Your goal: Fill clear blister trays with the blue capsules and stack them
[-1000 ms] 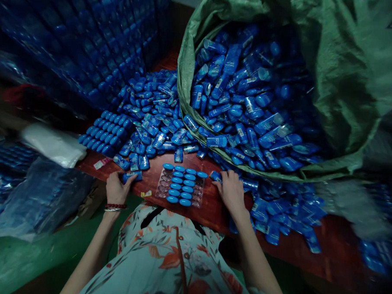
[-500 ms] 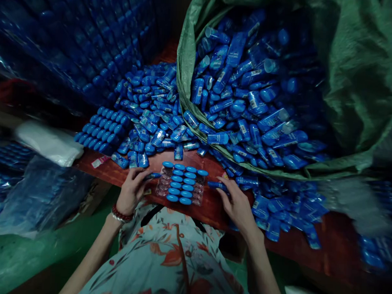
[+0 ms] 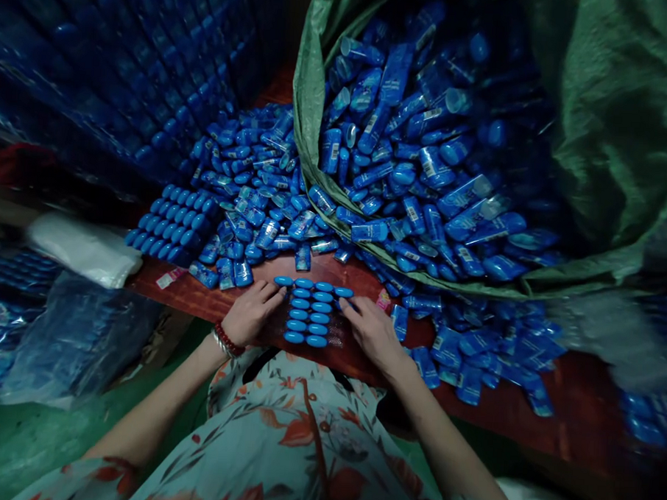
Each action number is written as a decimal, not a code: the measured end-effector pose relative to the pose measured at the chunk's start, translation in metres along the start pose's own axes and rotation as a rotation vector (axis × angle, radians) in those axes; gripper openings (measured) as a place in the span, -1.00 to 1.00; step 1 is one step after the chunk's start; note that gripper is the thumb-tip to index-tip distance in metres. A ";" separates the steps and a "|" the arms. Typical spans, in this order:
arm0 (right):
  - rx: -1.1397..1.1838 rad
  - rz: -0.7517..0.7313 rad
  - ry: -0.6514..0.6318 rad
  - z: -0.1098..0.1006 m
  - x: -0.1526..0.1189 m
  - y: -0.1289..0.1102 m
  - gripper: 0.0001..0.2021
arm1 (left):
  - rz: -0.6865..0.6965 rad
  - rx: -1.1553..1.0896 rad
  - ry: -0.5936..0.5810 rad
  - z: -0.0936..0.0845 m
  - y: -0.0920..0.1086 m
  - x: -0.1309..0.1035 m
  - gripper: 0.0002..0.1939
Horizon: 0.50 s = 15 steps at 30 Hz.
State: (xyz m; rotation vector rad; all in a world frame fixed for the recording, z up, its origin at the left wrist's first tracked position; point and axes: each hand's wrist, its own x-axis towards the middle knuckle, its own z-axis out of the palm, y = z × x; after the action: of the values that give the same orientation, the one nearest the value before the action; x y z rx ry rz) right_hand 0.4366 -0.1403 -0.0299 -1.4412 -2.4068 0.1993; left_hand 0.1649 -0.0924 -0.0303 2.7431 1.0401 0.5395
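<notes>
On the bench before me, small blue bottles (image 3: 312, 308) stand packed in rows with their rounded tops up, in a clear plastic tray (image 3: 335, 335). Single bottles also stand at the far corners of its outer columns. My left hand (image 3: 256, 309), with a beaded bracelet at the wrist, is at the tray's left side, fingers closed round a blue bottle that they mostly cover. At the right side, my right hand (image 3: 370, 331) pinches another blue bottle (image 3: 339, 303), of which only a little shows.
A green woven sack (image 3: 309, 116) spills many loose blue bottles (image 3: 259, 180) over the red-brown bench (image 3: 570, 408). More lie at the right. A packed block of bottles (image 3: 172, 224) stands left, by a white plastic bundle (image 3: 82, 246). Wrapped stacks (image 3: 125, 71) rise behind.
Both hands have moved inward, from beside the tray to its two outer edges, bringing their bottles with them. The rows in the middle look the same.
</notes>
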 end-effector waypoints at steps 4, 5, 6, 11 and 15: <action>-0.183 0.062 -0.171 -0.006 0.015 -0.011 -0.68 | -0.039 0.015 -0.100 0.004 -0.001 0.007 -0.62; -0.206 0.093 -0.188 -0.006 0.016 -0.014 -0.67 | -0.063 0.003 -0.105 0.007 -0.001 0.006 -0.61; -0.220 0.122 -0.196 -0.005 0.015 -0.017 -0.66 | -0.085 -0.011 -0.097 0.009 -0.001 0.005 -0.61; -0.090 0.243 0.009 0.005 -0.006 -0.027 -0.58 | -0.179 -0.109 0.089 0.021 0.007 -0.012 -0.60; -0.008 0.510 0.339 -0.001 -0.035 -0.022 -0.58 | -0.459 -0.100 0.323 0.020 0.000 -0.026 -0.63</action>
State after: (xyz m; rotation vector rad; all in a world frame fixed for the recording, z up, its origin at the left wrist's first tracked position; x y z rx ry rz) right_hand 0.4342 -0.1817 -0.0297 -1.8956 -1.7476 0.0539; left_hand 0.1545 -0.1102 -0.0555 2.2623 1.6041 0.9373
